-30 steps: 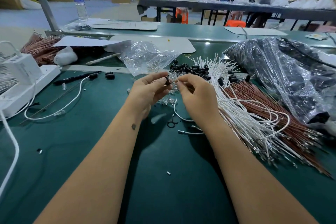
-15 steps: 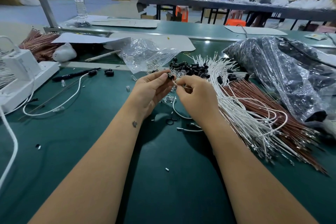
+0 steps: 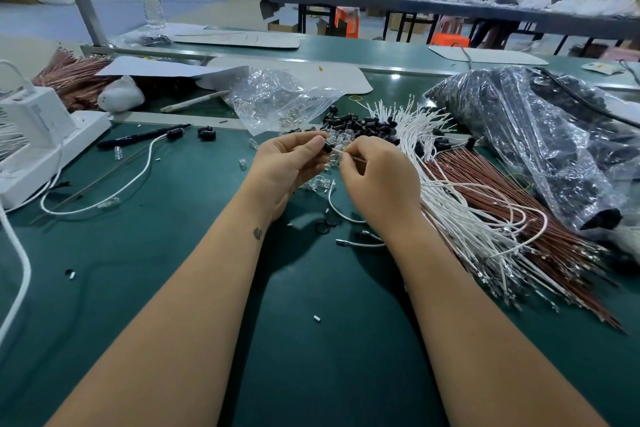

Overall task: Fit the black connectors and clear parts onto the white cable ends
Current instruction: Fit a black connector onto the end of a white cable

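Green bench (image 3: 173,288): work surface, carrying all stock. Large black plastic bag (image 3: 540,135) at far right; its contents cannot be made out clearly. Bundles of white cables (image 3: 460,218) and brown wires (image 3: 519,215) lie fanned just right of the hands. Clear bag of clear parts (image 3: 280,97) sits beyond the hands, with a loose pile of black connectors (image 3: 360,123) beside it and scattered clear parts (image 3: 320,182) beneath the hands.

Left hand (image 3: 287,166): grip closed in a pinch on one black connector (image 3: 327,147), held above the bench. Right hand (image 3: 377,177): grip closed on a white cable end (image 3: 341,151), its tip touching or just entering the connector; depth of entry cannot be told.

Assessment: the step in hand appears to be insertion. Recommended practice: keep the cable pinched close to its tip to prevent buckling, align it straight with the connector's bore, hold the connector steady, and push until seated.
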`<state>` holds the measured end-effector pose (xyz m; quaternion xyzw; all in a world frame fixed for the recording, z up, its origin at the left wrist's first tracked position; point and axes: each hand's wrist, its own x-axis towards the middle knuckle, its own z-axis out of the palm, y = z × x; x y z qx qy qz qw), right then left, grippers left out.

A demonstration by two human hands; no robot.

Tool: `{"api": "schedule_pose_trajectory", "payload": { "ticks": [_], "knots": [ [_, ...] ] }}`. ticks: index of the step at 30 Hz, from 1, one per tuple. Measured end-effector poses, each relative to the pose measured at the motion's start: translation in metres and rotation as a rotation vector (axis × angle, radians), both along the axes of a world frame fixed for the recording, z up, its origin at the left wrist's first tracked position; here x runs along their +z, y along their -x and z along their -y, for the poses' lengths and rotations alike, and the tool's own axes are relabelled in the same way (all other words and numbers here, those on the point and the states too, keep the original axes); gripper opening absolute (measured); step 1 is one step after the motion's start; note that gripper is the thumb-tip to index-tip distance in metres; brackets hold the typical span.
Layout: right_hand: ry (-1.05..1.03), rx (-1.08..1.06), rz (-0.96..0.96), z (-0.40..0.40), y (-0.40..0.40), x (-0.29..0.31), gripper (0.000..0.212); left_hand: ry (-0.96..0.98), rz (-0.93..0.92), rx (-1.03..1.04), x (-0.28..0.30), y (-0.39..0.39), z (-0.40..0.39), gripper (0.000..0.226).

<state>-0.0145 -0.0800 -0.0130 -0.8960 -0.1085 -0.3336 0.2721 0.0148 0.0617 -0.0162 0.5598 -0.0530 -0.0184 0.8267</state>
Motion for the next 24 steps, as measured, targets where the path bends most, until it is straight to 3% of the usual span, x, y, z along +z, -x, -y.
{"api": "schedule_pose_trajectory", "payload": {
  "ticks": [5,12,24],
  "knots": [
    [0.049,-0.037,0.084,-0.0017,0.0031,0.0024,0.012,-0.119,0.037,0.051,-0.0026,0.0002,0.0009,0.004],
    [0.048,-0.005,0.095,0.0012,0.0026,0.0061,0.007,-0.140,0.061,0.033,-0.0032,-0.0018,-0.0023,0.008],
    [0.004,0.018,0.128,0.0007,0.0005,0.0055,0.009,-0.028,0.086,-0.029,0.0007,0.0045,0.0018,0.013]
  ]
}}
